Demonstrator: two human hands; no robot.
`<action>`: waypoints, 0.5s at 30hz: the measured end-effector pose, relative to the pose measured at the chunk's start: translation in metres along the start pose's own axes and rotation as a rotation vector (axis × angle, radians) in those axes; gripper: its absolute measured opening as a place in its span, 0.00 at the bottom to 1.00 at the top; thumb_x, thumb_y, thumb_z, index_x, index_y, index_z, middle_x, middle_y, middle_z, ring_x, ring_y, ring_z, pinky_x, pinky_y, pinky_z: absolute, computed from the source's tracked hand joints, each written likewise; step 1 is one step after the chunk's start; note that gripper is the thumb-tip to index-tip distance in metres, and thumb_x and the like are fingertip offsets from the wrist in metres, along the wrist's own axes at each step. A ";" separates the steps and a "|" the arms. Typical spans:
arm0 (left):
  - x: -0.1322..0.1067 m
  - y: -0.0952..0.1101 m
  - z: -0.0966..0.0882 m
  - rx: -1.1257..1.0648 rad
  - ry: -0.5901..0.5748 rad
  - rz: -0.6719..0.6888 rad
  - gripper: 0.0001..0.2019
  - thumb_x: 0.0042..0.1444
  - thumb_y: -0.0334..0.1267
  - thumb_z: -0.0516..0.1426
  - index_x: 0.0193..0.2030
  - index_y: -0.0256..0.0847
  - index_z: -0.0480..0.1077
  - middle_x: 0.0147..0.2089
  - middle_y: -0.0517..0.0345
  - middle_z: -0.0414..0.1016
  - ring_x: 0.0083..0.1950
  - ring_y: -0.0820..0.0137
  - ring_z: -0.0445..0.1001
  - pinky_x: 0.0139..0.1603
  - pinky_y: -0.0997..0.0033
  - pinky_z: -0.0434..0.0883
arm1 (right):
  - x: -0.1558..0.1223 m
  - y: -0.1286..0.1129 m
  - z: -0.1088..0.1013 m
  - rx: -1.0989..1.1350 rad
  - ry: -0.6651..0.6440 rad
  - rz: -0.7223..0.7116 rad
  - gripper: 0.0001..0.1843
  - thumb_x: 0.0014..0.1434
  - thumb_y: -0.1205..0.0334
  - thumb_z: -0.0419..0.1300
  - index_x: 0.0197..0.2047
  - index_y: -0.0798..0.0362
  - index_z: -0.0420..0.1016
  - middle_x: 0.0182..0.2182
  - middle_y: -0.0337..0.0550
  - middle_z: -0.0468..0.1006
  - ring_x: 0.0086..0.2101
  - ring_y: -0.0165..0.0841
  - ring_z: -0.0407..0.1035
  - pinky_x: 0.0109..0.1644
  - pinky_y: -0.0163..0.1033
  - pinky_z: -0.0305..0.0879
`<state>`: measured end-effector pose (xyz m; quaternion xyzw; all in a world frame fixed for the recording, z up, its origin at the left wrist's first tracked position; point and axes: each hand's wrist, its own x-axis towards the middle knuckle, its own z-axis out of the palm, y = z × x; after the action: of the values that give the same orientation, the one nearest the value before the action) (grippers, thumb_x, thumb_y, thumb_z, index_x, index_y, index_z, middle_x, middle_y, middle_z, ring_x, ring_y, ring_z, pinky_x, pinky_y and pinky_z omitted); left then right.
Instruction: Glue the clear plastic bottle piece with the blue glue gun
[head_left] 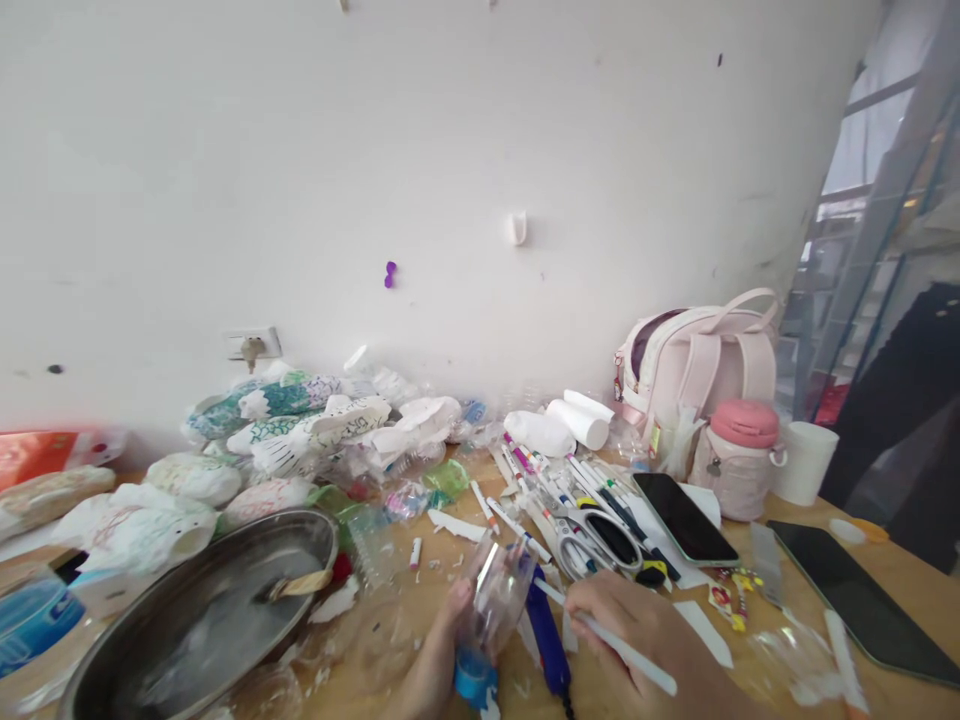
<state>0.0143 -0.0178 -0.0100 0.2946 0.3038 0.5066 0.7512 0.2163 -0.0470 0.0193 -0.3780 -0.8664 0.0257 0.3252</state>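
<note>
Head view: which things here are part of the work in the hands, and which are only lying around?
In use:
- clear plastic bottle, held by left hand
- white pen, held by right hand

Lying around:
- scissors
- phone
- pink backpack
- metal pan
- tablet

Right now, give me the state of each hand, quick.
Left hand: closed around a clear plastic bottle with a blue cap.
Right hand: fingers closed on a white pen, its tip toward the bottle.
</note>
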 end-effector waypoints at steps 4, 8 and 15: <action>0.002 0.001 -0.004 0.006 -0.012 0.020 0.24 0.41 0.50 0.66 0.46 0.42 0.77 0.49 0.51 0.81 0.51 0.50 0.76 0.45 0.60 0.76 | 0.004 -0.001 0.005 -0.164 -0.041 -0.154 0.11 0.64 0.75 0.45 0.37 0.53 0.64 0.31 0.41 0.74 0.32 0.35 0.66 0.34 0.39 0.58; 0.003 0.004 -0.005 0.043 0.020 0.055 0.19 0.42 0.46 0.67 0.41 0.39 0.79 0.46 0.51 0.82 0.54 0.51 0.74 0.51 0.61 0.73 | 0.011 0.001 0.009 -0.235 -0.037 -0.245 0.11 0.62 0.76 0.48 0.33 0.53 0.66 0.28 0.39 0.73 0.29 0.35 0.65 0.31 0.39 0.56; 0.001 0.005 -0.003 -0.002 0.026 0.031 0.21 0.40 0.44 0.67 0.43 0.40 0.78 0.44 0.51 0.83 0.54 0.50 0.74 0.50 0.60 0.73 | 0.020 0.004 0.011 -0.219 -0.049 -0.194 0.10 0.58 0.77 0.53 0.33 0.52 0.68 0.27 0.37 0.75 0.29 0.35 0.68 0.32 0.38 0.60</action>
<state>0.0091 -0.0151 -0.0083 0.2919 0.3084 0.5223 0.7395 0.2018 -0.0285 0.0203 -0.3252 -0.9042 -0.0913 0.2615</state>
